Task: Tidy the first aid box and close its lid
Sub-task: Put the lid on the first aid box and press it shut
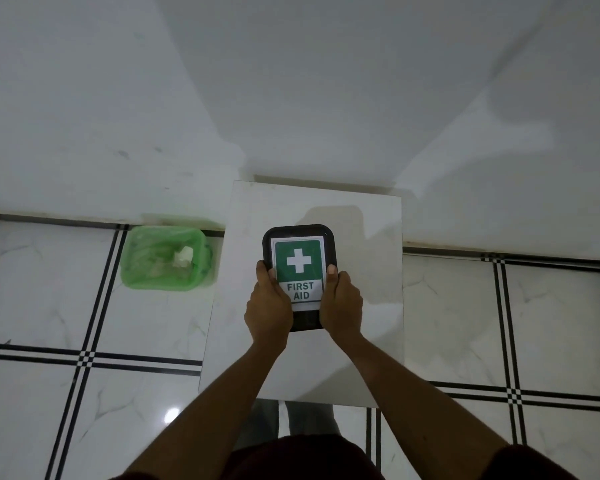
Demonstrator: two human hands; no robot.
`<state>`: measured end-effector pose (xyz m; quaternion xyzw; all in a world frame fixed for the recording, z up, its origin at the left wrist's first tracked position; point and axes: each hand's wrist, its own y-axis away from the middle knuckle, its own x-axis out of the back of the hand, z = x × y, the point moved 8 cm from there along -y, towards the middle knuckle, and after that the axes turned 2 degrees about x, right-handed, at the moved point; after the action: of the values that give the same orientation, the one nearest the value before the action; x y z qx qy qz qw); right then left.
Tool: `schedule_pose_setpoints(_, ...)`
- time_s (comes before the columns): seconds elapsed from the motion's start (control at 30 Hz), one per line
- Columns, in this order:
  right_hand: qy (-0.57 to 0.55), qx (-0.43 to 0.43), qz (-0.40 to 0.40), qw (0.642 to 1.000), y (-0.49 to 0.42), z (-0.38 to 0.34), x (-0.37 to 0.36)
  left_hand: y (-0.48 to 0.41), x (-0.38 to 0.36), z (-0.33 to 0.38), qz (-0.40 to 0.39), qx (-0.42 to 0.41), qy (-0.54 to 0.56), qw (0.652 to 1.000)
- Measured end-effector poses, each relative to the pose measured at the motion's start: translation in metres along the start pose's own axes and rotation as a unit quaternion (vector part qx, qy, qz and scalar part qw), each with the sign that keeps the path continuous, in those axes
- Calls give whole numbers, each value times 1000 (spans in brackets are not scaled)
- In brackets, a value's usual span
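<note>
Head view: first aid box [299, 252] lies clasped between both hands [268, 308].

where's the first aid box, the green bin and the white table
first aid box [299, 261]: head view, white cross on its lid label
green bin [153, 261]: head view, its liner
white table [371, 271]: head view, bare top right of the box

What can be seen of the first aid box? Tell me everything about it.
The first aid box is a black, rounded-corner rectangle, plastic by the look of it. Its lid is on and carries a white label with a green panel, a white cross and the words FIRST AID. It lies flat on a small white table, long side pointing away from the person. The left hand and right hand press its near corners, thumbs on the label. The contents are hidden.
</note>
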<state>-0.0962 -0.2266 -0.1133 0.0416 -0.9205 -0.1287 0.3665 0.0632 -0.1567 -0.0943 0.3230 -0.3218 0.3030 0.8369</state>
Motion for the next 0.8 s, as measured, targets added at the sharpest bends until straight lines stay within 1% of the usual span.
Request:
schedule_pose_setpoints(0.17,-20,-11,4,1000,-2,5,-3,-7,-2,4,-17,-18,-25,999)
schedule_pose_setpoints(0.27,-7,-14,-17,1000,-4,6,-1,-9,-1,3,-26,-20,-27,999)
schedule_pose_setpoints(0.33,16,-17,-38,999,-7,6,2,-6,1,3,-38,-36,-35,998)
schedule_pose_setpoints(0.43,17,-32,-29,999,-15,-1,5,-9,11,12,-35,-83,-73,993)
schedule_pose_setpoints(0.5,-14,-35,-4,999,-24,-9,4,-13,14,29,-7,-158,-121,980)
schedule_pose_setpoints(0.53,-23,-39,6,999,-26,-13,3,-15,13,37,2,-184,-138,973)
schedule_pose_setpoints(0.57,-28,-45,15,998,-28,-16,0,-17,12,43,4,-190,-144,971)
schedule_pose_setpoints(0.7,-47,-69,14,996,-30,-13,-7,-23,5,39,1,-143,-87,986)
schedule_pose_setpoints(0.8,-22,-52,31,998,-34,-16,-3,-27,3,34,-14,-130,-38,991)
